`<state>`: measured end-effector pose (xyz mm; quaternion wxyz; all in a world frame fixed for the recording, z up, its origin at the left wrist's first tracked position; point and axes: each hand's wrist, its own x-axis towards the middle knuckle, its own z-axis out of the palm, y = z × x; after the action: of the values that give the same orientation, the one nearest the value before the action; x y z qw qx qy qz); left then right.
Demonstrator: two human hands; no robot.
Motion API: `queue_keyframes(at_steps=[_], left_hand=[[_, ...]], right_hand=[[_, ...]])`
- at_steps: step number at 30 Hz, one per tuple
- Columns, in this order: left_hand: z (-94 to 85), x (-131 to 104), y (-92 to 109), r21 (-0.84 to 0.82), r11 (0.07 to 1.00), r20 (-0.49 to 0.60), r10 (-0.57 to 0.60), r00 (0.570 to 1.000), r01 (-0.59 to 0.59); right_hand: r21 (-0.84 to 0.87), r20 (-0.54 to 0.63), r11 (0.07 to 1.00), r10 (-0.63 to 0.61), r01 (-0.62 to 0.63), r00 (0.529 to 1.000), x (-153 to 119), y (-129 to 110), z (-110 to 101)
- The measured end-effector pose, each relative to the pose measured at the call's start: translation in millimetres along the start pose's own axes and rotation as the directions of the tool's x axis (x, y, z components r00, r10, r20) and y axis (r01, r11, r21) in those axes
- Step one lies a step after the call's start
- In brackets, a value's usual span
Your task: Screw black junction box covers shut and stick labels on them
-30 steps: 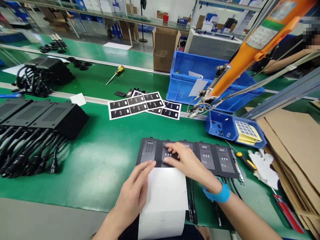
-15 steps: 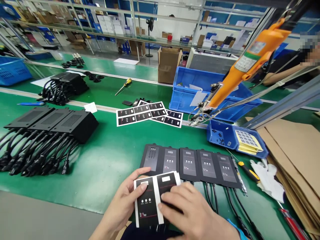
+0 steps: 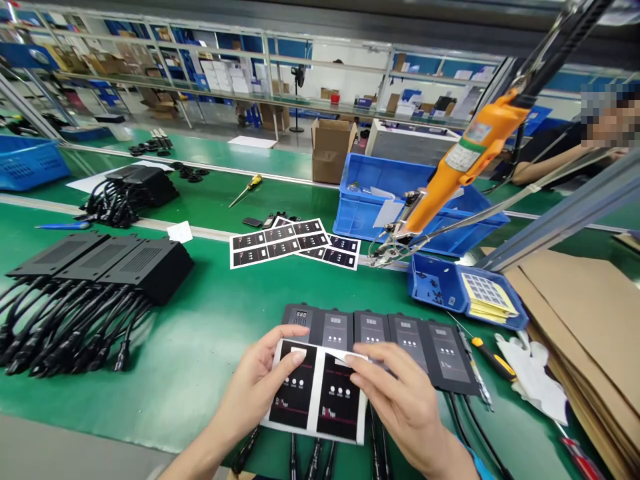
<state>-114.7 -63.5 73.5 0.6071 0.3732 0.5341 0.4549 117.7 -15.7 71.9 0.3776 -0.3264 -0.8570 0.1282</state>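
Observation:
A sheet of black labels with white borders is held up in front of me, two labels side by side facing me. My left hand is closed on its upper left, thumb on the front. At the upper right corner, my right hand pinches the sheet's edge between thumb and fingers. Just behind it lies a row of several black controller boxes with cables toward me. Most carry a label like those on the sheet; the leftmost box shows a bare display and slots. The sheet and hands hide parts of the row.
An orange electric screwdriver hangs at the right above blue bins. More label sheets lie mid-table. Cabled black boxes stand left. A screwdriver, white glove and cardboard are right. A co-worker's arm shows far right.
My right hand has moved from the sheet's middle right to its upper right corner and now pinches there. The sheet's right label is uncovered. The view has shifted slightly.

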Motion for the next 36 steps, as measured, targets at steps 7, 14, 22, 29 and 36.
queue_keyframes(at_steps=[7,14,22,29,36], left_hand=[[-29.4,103.6,48.2,0.815,0.360,-0.087,0.850,0.519,-0.453],[-59.0,143.6,44.5,0.894,-0.198,0.444,0.515,0.734,-0.402],[-76.2,10.8,-33.8,0.907,0.236,0.230,0.414,0.881,-0.348],[-63.6,-16.4,-91.7,0.865,0.288,0.177,0.593,0.786,-0.412],[-57.3,-18.7,-100.2,0.897,0.221,0.183,0.602,0.777,-0.382]], right_hand=[[0.174,-0.232,0.969,-0.131,0.173,0.964,9.9,-9.6,-19.6],[0.486,-0.082,0.824,0.374,-0.291,0.924,34.0,9.7,13.3],[0.515,0.304,0.539,0.612,-0.666,0.730,56.8,39.1,86.7],[0.393,0.358,0.613,0.585,-0.686,0.728,58.3,44.5,121.6],[0.354,0.372,0.630,0.584,-0.692,0.722,56.1,45.7,124.2]])
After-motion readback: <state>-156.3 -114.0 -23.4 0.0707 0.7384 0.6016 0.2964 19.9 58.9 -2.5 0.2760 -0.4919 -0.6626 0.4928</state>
